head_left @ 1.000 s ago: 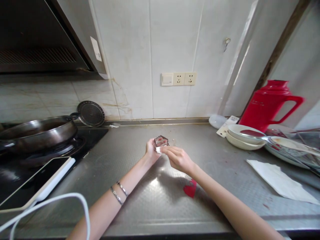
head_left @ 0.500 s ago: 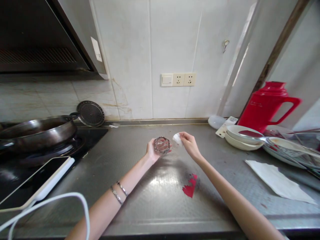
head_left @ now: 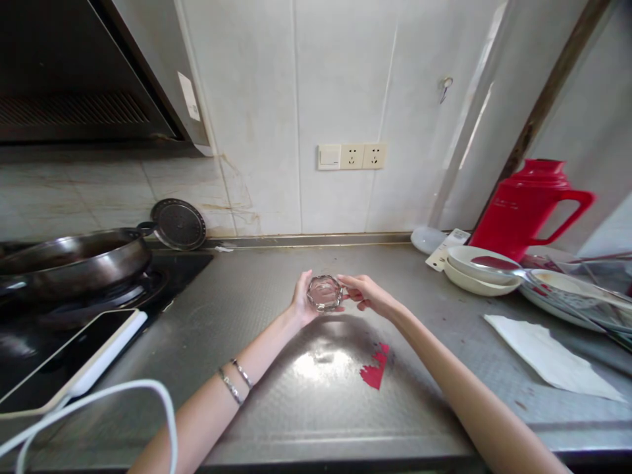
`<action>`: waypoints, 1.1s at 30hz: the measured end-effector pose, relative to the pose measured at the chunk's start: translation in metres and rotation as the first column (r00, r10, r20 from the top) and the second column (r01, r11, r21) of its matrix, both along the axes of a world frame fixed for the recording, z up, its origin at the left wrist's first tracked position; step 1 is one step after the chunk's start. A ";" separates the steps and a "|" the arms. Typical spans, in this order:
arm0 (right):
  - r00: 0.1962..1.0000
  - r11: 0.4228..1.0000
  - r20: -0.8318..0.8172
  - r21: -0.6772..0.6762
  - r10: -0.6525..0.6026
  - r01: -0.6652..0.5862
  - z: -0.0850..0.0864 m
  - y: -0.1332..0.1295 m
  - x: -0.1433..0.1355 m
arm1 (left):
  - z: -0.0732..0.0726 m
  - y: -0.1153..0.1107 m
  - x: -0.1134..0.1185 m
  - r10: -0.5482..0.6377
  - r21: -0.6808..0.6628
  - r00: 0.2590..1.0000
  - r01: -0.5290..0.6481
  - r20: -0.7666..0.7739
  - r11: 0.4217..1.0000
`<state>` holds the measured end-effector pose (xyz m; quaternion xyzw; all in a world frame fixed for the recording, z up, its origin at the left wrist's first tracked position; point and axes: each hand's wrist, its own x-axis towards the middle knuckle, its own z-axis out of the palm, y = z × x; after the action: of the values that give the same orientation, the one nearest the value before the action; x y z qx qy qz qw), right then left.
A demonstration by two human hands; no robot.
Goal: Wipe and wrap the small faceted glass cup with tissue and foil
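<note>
A small clear glass dish (head_left: 324,295) with a scalloped, darkish rim is held above the counter, its open side tilted towards me. My left hand (head_left: 302,301) is closed round the dish's left side, with fingertips showing beneath it. At the right rim, my right hand (head_left: 366,293) has its thumb and fingers on the glass in a loose pinch. The white tissue seen earlier in that hand does not show now. Below the hands, a torn red scrap (head_left: 375,368) lies on the metal counter (head_left: 237,408).
On the left, a metal pan (head_left: 93,263) sits on the black stove, with a white-edged device (head_left: 83,362) and white cable in front. To the right are a red thermos (head_left: 518,214), stacked bowls (head_left: 476,280) and a folded white paper (head_left: 548,359). A range hood overhangs the upper left.
My right hand has moved left and onto the dish's rim. The white tissue it held has gone out of sight. The dish has shifted slightly right in my left hand.
</note>
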<state>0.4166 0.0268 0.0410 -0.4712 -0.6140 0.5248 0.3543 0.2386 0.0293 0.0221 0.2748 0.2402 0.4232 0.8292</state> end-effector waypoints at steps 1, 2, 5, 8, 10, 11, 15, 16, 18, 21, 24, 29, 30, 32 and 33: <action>0.999 0.999 -0.017 -0.033 0.039 -0.039 0.001 0.000 0.002 | -0.001 0.000 0.000 -0.012 -0.004 1.000 0.012 -0.012 1.000; 0.996 0.994 -0.037 -0.067 0.079 -0.081 0.001 0.001 0.004 | -0.001 0.000 0.000 -0.020 -0.011 0.999 0.020 -0.025 1.000; 0.987 0.981 -0.024 -0.101 0.162 -0.163 0.002 0.002 0.008 | -0.002 -0.001 0.001 -0.035 -0.038 0.998 0.032 -0.060 0.999; 0.981 0.976 0.031 -0.105 0.194 -0.189 0.003 0.001 0.008 | -0.004 -0.001 0.002 -0.057 -0.047 0.996 0.053 -0.074 0.997; 0.978 0.973 0.038 -0.112 0.207 -0.202 0.003 -0.001 0.005 | -0.005 -0.001 0.002 -0.069 -0.040 0.995 0.066 -0.076 0.997; 0.978 0.973 0.035 -0.110 0.206 -0.201 0.003 -0.002 0.003 | -0.006 -0.002 0.002 -0.074 -0.035 0.994 0.072 -0.076 0.997; 0.994 0.991 0.027 -0.079 0.106 -0.104 0.005 -0.006 -0.005 | -0.007 0.000 0.002 -0.058 -0.005 0.995 0.058 -0.084 0.998; 0.997 0.996 0.022 -0.066 0.067 -0.066 0.006 -0.006 -0.006 | -0.006 0.001 0.002 -0.040 0.009 0.993 0.041 -0.108 0.999; 1.000 1.000 0.025 -0.023 -0.008 0.009 0.006 -0.004 -0.007 | -0.001 0.006 0.001 0.041 0.066 0.980 -0.029 -0.196 0.997; 0.984 0.986 0.107 0.101 -0.144 0.133 0.006 0.001 -0.005 | 0.010 0.013 -0.004 0.252 0.235 0.920 -0.185 -0.301 0.954; 0.936 0.941 0.202 0.241 -0.289 0.239 0.006 0.006 -0.001 | 0.019 0.013 -0.011 0.376 0.415 0.872 -0.231 -0.312 0.880; 0.831 0.826 0.288 0.471 -0.476 0.310 0.005 0.002 -0.004 | 0.015 -0.009 -0.006 0.508 0.670 0.782 -0.162 -0.361 0.725; 0.809 0.796 0.296 0.520 -0.509 0.310 0.004 0.000 -0.006 | 0.012 -0.014 -0.002 0.536 0.692 0.757 -0.156 -0.374 0.704; 0.778 0.751 0.301 0.585 -0.551 0.306 0.002 -0.005 -0.011 | 0.007 -0.021 0.006 0.575 0.723 0.722 -0.150 -0.386 0.675; 0.772 0.737 0.298 0.605 -0.562 0.302 0.001 -0.007 -0.014 | 0.005 -0.023 0.010 0.592 0.719 0.712 -0.179 -0.376 0.672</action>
<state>0.4026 0.0198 0.0419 -0.6001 -0.6675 0.1084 0.4274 0.2486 0.0061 0.0266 0.5927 0.3794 0.5471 0.4533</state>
